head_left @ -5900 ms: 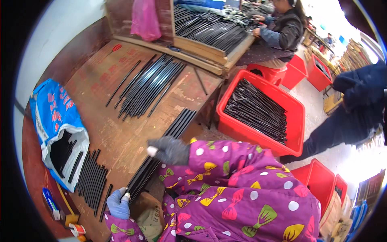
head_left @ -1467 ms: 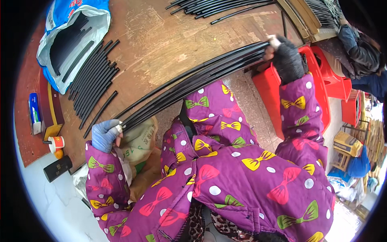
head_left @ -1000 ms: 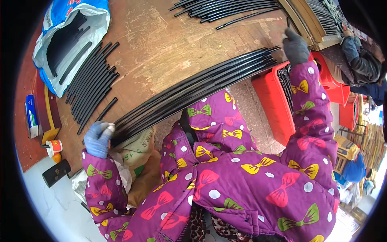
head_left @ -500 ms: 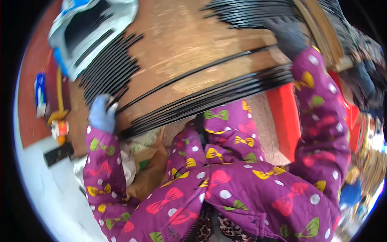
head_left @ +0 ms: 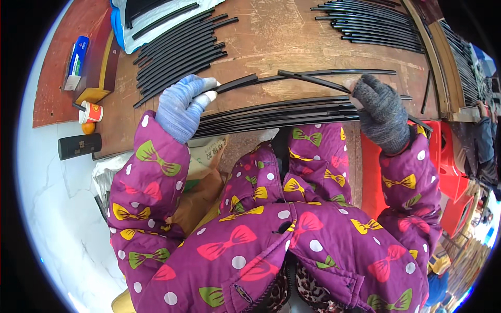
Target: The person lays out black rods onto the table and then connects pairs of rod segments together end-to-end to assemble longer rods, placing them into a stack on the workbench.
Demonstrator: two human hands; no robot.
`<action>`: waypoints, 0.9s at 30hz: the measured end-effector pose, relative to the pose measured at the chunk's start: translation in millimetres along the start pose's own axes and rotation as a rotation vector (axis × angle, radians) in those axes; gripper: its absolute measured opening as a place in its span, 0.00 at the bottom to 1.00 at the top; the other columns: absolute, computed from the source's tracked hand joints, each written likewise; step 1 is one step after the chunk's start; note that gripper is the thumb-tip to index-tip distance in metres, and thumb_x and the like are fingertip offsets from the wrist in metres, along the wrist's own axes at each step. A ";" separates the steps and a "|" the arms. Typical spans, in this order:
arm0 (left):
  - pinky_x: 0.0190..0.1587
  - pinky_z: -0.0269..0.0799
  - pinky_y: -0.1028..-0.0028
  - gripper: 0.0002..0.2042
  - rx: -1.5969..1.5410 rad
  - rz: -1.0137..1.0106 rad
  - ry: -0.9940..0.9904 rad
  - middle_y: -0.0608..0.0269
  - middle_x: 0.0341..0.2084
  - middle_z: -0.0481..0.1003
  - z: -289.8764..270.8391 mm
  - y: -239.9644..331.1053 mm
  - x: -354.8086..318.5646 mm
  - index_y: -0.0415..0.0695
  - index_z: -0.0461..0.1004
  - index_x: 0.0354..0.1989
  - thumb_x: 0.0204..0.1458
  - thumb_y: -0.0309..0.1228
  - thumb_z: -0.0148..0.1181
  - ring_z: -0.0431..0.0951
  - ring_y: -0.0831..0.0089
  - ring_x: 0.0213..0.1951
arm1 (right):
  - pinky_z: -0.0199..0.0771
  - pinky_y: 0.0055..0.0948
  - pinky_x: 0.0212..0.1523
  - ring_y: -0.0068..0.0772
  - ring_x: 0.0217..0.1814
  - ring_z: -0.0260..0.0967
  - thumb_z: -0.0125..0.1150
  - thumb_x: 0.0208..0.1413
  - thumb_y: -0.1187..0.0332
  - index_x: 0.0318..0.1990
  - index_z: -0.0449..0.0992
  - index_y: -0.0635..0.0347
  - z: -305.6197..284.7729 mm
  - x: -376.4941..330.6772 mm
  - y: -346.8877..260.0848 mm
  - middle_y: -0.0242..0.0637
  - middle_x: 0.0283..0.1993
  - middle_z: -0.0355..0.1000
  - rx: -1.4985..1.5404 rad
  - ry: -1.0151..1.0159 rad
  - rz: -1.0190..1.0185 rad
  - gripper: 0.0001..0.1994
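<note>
My left hand (head_left: 182, 107), in a pale blue glove with bare fingertips, pinches the end of a short black strip (head_left: 237, 83). Opposite it, my right hand (head_left: 383, 112), in a dark grey glove, grips another slim black strip (head_left: 313, 80) pointing inward. The free ends of these two strips face each other with a small gap between. Behind them, a long black strip (head_left: 365, 71) lies across the table. Closer to me, a bundle of long black strips (head_left: 276, 113) runs along the table's near edge, its right end partly hidden by my right hand.
Rows of black strips lie at the far left (head_left: 180, 52) and far right (head_left: 373, 26) of the brown table (head_left: 261, 31). A white and blue bag (head_left: 162, 18), paper cup (head_left: 93, 111) and dark box (head_left: 79, 146) sit left. Red stools (head_left: 451, 156) stand right.
My right hand has come back from the far right strip pile, toward me. My left hand has moved right and away from the left row. Both now hold short strips between them.
</note>
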State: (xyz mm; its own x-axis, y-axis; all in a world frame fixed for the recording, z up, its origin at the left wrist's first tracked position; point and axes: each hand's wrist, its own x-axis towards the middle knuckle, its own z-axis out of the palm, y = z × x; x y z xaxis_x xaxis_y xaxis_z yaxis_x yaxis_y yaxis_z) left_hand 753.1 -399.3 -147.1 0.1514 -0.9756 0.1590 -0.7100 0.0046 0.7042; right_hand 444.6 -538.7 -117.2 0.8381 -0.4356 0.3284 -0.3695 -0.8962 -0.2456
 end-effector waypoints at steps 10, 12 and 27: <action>0.30 0.67 0.73 0.10 0.032 0.116 -0.013 0.57 0.26 0.71 4.5 30.8 12.8 0.39 0.73 0.33 0.40 0.23 0.58 0.72 0.65 0.26 | 0.65 0.38 0.30 0.50 0.31 0.65 0.54 0.41 0.79 0.44 0.69 0.56 -6.0 -2.4 -3.8 0.46 0.34 0.66 0.075 -0.042 0.007 0.18; 0.31 0.68 0.71 0.11 0.177 0.264 0.029 0.57 0.28 0.70 10.7 39.2 14.3 0.41 0.72 0.33 0.37 0.24 0.59 0.72 0.62 0.28 | 0.65 0.37 0.30 0.50 0.31 0.64 0.54 0.42 0.78 0.43 0.69 0.57 -4.2 -2.3 -2.5 0.46 0.33 0.66 0.111 -0.063 0.001 0.17; 0.32 0.67 0.74 0.10 0.106 0.080 -0.048 0.55 0.24 0.72 23.0 27.3 4.7 0.40 0.71 0.34 0.40 0.20 0.54 0.74 0.63 0.28 | 0.64 0.25 0.25 0.28 0.22 0.62 0.52 0.50 0.66 0.45 0.69 0.55 -13.0 -46.0 78.7 0.36 0.28 0.68 0.065 0.373 0.530 0.13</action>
State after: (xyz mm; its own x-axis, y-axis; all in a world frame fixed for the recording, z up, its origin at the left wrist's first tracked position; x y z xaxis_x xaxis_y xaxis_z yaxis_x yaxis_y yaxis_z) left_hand 718.6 -408.8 -143.0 0.0604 -0.9824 0.1770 -0.7878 0.0620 0.6129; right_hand 371.8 -590.2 -139.8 0.3487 -0.8279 0.4393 -0.6598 -0.5497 -0.5124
